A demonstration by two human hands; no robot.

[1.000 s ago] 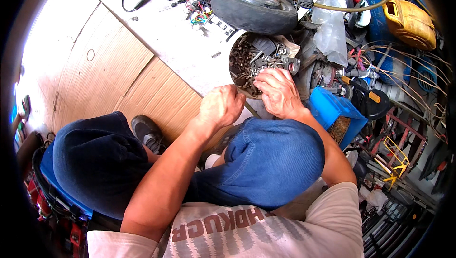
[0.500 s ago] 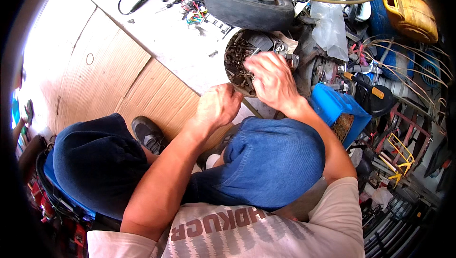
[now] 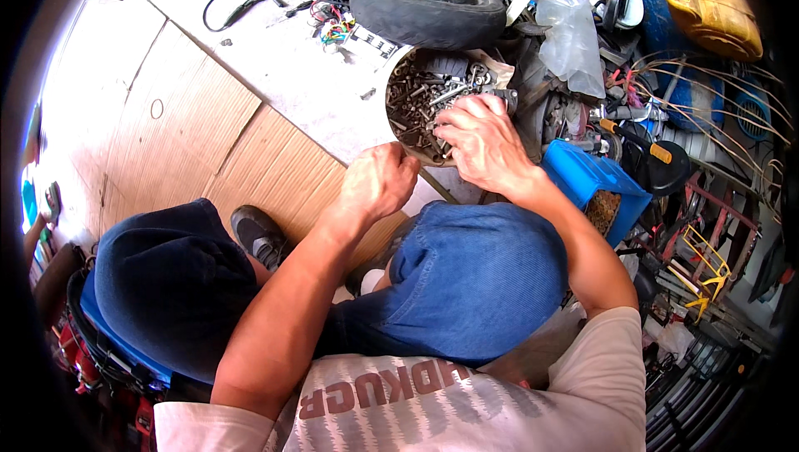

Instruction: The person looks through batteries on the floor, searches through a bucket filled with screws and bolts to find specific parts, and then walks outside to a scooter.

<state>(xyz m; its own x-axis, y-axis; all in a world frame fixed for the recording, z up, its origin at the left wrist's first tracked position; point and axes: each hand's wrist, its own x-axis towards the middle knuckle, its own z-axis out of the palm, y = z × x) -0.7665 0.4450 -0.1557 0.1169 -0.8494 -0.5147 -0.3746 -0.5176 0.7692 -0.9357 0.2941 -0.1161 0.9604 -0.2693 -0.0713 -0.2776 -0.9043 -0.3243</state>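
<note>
A round pale bucket (image 3: 389, 111) full of loose bolts and screws (image 3: 422, 102) stands on the floor in front of me. Rusty brown pieces lie mostly on its left side, shinier silver ones toward the middle and right. My left hand (image 3: 383, 179) is closed at the near left rim, its fingers curled around the edge. Over the near right side reaches my right hand (image 3: 487, 142), its bent fingers slightly apart and touching the bolts. I see nothing held in it, though the undersides of the fingers are hidden.
Flattened cardboard (image 3: 183, 106) covers the floor at left. A black tyre on a wheel (image 3: 429, 15) lies just beyond the bucket. To the right are a blue bin (image 3: 595, 173), a clear plastic bag (image 3: 573, 44), a yellow jerrycan (image 3: 716, 15) and piled metal parts.
My right hand has shifted slightly right and toward me, and is less blurred. More silver bolts show in the bucket's middle. My left hand stays at the rim.
</note>
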